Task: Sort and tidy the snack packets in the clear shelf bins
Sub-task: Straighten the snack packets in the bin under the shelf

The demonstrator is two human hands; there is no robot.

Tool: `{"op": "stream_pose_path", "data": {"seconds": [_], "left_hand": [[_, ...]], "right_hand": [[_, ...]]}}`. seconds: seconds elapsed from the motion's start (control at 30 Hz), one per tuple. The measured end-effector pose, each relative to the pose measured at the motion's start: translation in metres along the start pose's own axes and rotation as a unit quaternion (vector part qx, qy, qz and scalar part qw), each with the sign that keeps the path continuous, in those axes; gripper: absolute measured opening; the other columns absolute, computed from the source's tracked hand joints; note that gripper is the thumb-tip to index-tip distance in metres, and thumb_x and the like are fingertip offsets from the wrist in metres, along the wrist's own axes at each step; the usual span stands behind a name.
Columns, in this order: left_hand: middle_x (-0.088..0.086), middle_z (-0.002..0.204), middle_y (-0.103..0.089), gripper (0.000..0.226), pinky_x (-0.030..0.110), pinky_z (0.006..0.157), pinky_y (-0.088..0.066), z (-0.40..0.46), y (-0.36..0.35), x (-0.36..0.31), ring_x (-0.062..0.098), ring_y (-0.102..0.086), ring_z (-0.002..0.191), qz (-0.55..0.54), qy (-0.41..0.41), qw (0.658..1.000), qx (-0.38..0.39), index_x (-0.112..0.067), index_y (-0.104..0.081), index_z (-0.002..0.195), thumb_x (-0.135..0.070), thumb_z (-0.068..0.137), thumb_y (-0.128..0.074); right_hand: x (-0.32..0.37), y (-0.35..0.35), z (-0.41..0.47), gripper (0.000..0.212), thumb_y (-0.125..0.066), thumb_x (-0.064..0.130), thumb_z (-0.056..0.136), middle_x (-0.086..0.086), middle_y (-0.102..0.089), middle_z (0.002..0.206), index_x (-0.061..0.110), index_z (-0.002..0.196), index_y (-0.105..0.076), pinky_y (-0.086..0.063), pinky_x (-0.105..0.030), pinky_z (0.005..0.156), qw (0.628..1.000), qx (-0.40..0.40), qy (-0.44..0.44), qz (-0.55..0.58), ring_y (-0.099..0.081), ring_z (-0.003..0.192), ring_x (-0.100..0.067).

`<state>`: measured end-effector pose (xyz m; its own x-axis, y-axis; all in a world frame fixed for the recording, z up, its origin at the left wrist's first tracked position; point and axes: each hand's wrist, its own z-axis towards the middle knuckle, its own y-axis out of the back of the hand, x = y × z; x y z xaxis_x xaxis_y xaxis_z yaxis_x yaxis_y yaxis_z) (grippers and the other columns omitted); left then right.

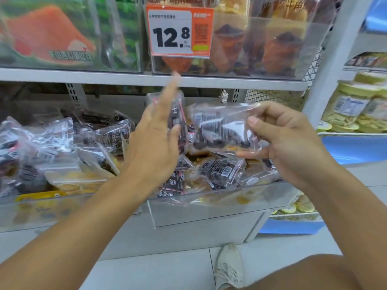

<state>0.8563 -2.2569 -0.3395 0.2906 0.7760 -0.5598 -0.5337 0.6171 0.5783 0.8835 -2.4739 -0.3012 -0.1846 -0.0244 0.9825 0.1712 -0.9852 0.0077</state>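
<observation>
Right hand (293, 141) pinching clear dark-snack packet (222, 126); left hand (156, 141) thumb-gripping upright packet (178, 120); loose grips risk drops into wrong clear bin (209, 208).

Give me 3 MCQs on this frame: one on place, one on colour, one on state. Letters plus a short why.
1. Where does the price tag hang?
A. on the front of the upper clear bin
B. on the floor
C. on the right-hand shelf of jars

2. What colour is the price tag's border?
A. blue
B. orange
C. green

3. What is the right hand doing?
A. hanging idle, holding nothing
B. pressing flat on the shelf
C. pinching a clear packet of dark snacks

Answers:
1 A: the tag reading 12.8 sits on the upper bin, above the shelf edge.
2 B: an orange frame surrounds the white panel.
3 C: thumb and fingers curl round the packet's right end, held above the lower bin; the left hand holds another packet beside it.
</observation>
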Motion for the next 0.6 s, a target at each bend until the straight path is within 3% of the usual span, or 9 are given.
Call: {"op": "stream_pose_path", "data": {"seconds": [0.03,0.1,0.17,0.23,0.3,0.43,0.47,0.53,0.6], "left_hand": [[-0.005,0.133,-0.05,0.057,0.04,0.1,-0.048,0.0,-0.002,0.0,0.011,-0.055,0.11,-0.003,-0.015,0.999,0.03,-0.049,-0.032,0.15,-0.02,0.104,-0.049],[-0.016,0.131,-0.043,0.04,0.04,0.107,-0.042,0.001,-0.004,0.002,0.009,-0.046,0.123,-0.009,-0.025,0.995,0.094,-0.039,-0.05,0.143,-0.038,0.105,-0.038],[-0.021,0.138,-0.039,0.066,0.039,0.107,-0.041,0.002,-0.001,0.004,0.002,-0.044,0.124,-0.003,-0.022,0.988,0.153,-0.034,-0.049,0.145,-0.071,0.092,-0.034],[-0.024,0.147,-0.029,0.104,0.035,0.105,-0.042,0.002,0.004,0.003,0.003,-0.043,0.127,0.043,-0.042,0.978,0.201,-0.034,-0.041,0.149,-0.096,0.065,-0.045],[-0.024,0.149,-0.024,0.115,0.033,0.099,-0.047,0.0,0.003,0.0,0.004,-0.045,0.126,0.138,-0.08,0.961,0.226,-0.032,-0.037,0.149,-0.096,0.054,-0.058],[-0.014,0.138,-0.036,0.08,0.038,0.081,-0.054,-0.006,-0.015,-0.006,0.013,-0.053,0.115,0.21,-0.14,0.945,0.209,-0.027,-0.05,0.126,-0.076,0.066,-0.071],[-0.013,0.136,-0.038,0.077,0.039,0.079,-0.054,-0.007,-0.018,-0.007,0.014,-0.054,0.113,0.208,-0.141,0.946,0.206,-0.026,-0.051,0.124,-0.072,0.067,-0.072],[-0.012,0.133,-0.039,0.072,0.038,0.077,-0.052,-0.007,-0.021,-0.007,0.014,-0.054,0.105,0.182,-0.116,0.959,0.185,-0.025,-0.052,0.118,-0.068,0.065,-0.076],[-0.013,0.127,-0.04,0.064,0.034,0.075,-0.048,-0.004,-0.017,-0.006,0.013,-0.053,0.096,0.128,-0.069,0.978,0.147,-0.025,-0.052,0.107,-0.06,0.061,-0.08]], "right_hand": [[-0.003,-0.001,0.0,0.024,-0.057,0.002,0.097,-0.008,-0.047,0.077,0.019,0.083,-0.067,-0.062,-0.047,0.065,1.0,0.015,-0.018,-0.006,-0.049,0.059,-0.01],[-0.008,-0.005,0.001,0.018,-0.056,0.002,0.098,-0.009,-0.046,0.08,0.013,0.087,-0.066,-0.062,-0.045,0.065,0.999,0.023,-0.041,-0.015,-0.048,0.058,-0.008],[-0.011,-0.008,0.002,0.01,-0.057,0.003,0.098,-0.009,-0.048,0.083,0.008,0.093,-0.065,-0.062,-0.042,0.063,0.998,0.014,-0.053,-0.014,-0.049,0.065,-0.011],[-0.013,-0.007,0.001,0.007,-0.058,0.005,0.098,-0.008,-0.049,0.082,0.006,0.098,-0.065,-0.062,-0.041,0.064,0.997,0.032,-0.066,-0.003,-0.048,0.068,-0.013],[-0.013,-0.008,-0.003,0.008,-0.06,0.006,0.096,-0.006,-0.049,0.077,0.007,0.098,-0.068,-0.062,-0.044,0.068,0.995,0.063,-0.078,0.009,-0.047,0.063,-0.01],[-0.012,-0.016,-0.018,0.008,-0.064,0.012,0.095,-0.006,-0.057,0.074,0.012,0.095,-0.072,-0.061,-0.044,0.066,0.987,0.126,-0.094,-0.036,-0.056,0.063,-0.013],[-0.009,-0.014,-0.02,0.009,-0.066,0.02,0.095,-0.003,-0.062,0.072,0.015,0.094,-0.073,-0.062,-0.042,0.063,0.989,0.104,-0.07,-0.081,-0.061,0.063,-0.014],[-0.001,0.003,-0.017,0.024,-0.068,0.046,0.09,0.005,-0.07,0.073,0.023,0.093,-0.074,-0.061,-0.042,0.064,0.963,-0.043,0.033,-0.264,-0.068,0.067,-0.014],[0.003,0.031,-0.009,0.049,-0.065,0.069,0.08,0.007,-0.071,0.091,0.028,0.107,-0.07,-0.057,-0.041,0.075,0.854,-0.17,0.084,-0.484,-0.067,0.084,-0.015]]}}
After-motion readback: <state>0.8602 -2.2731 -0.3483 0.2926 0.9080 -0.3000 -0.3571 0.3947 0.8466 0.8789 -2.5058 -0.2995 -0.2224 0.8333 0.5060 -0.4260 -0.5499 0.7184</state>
